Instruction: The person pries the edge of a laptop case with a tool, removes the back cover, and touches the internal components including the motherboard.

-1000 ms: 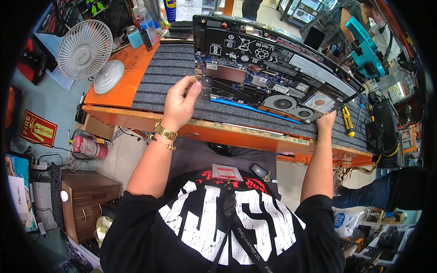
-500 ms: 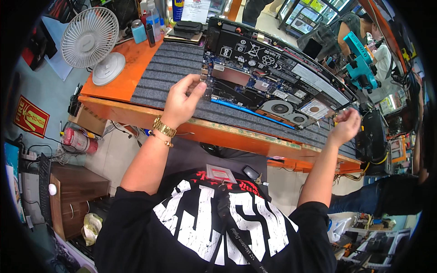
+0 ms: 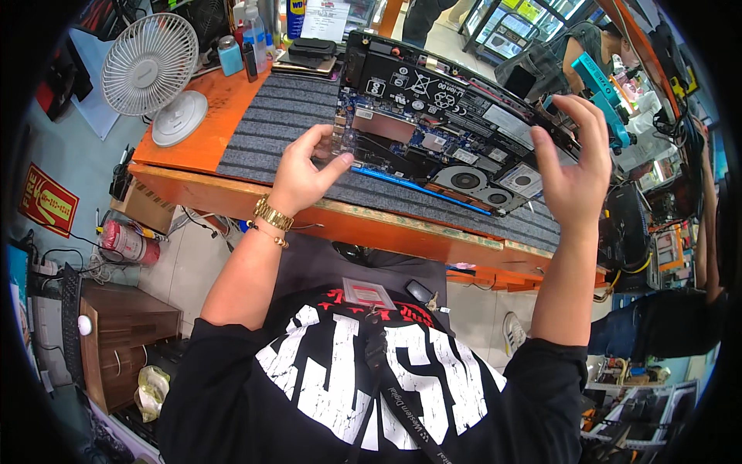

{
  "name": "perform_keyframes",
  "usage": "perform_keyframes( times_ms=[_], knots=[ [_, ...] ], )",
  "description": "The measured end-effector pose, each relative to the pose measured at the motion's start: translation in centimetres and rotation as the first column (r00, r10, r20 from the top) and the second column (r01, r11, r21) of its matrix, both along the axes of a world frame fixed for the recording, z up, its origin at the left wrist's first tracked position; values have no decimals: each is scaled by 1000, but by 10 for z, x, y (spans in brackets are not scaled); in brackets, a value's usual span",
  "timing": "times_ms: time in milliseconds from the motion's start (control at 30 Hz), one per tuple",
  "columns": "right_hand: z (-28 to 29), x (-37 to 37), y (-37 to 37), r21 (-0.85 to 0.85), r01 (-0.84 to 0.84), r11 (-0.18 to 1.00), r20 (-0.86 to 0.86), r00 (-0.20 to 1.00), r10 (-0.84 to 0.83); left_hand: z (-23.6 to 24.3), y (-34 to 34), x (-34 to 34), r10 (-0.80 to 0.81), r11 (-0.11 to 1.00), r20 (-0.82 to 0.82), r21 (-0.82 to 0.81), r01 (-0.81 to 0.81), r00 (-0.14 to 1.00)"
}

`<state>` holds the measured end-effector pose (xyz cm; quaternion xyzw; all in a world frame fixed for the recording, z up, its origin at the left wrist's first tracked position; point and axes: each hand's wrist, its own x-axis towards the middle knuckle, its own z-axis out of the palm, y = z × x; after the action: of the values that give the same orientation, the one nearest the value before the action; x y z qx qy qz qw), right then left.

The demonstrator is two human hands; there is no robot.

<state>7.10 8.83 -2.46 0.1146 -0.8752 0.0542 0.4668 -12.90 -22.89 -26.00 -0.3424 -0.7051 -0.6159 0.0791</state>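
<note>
An opened laptop base (image 3: 421,127) lies across the grey ribbed mat, its inside facing up. A black battery (image 3: 429,89), blue circuit boards and a round cooling fan (image 3: 466,180) show in it, with a blue strip along its near edge. My left hand (image 3: 303,176) holds the base at its near left corner, thumb at the corner and other fingers curled by the left side. Raised over the right end, my right hand (image 3: 576,166) is open, thumb and fingers wide apart with nothing between them. It hides part of the base's right end.
A white desk fan (image 3: 151,73) stands on the orange bench (image 3: 209,104) at the left. Bottles (image 3: 230,56) and a black case (image 3: 311,50) sit behind the mat (image 3: 270,116). A teal device (image 3: 591,81) is at the far right, with a person (image 3: 591,50) beyond.
My right hand has risen from the base's near right corner, moving away from me, and its fingers have spread. My left hand stays by the left corner, its thumb slightly lower.
</note>
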Motion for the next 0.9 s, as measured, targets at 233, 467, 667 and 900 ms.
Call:
perform_keyframes(
  times_ms=[233,467,667,900],
  knots=[
    [10,-15,-26,214,103,971,243,957,-156,15,-1,7,10,994,-46,-111,-15,999],
    [14,-28,-33,260,91,961,314,933,-174,19,1,10,-18,985,-17,-170,15,1000],
    [17,-37,-40,248,145,958,406,882,-239,17,2,12,26,957,-79,-286,-48,997],
    [14,-41,-43,296,154,943,366,893,-261,15,3,13,86,927,-150,-350,-134,985]
  ],
)
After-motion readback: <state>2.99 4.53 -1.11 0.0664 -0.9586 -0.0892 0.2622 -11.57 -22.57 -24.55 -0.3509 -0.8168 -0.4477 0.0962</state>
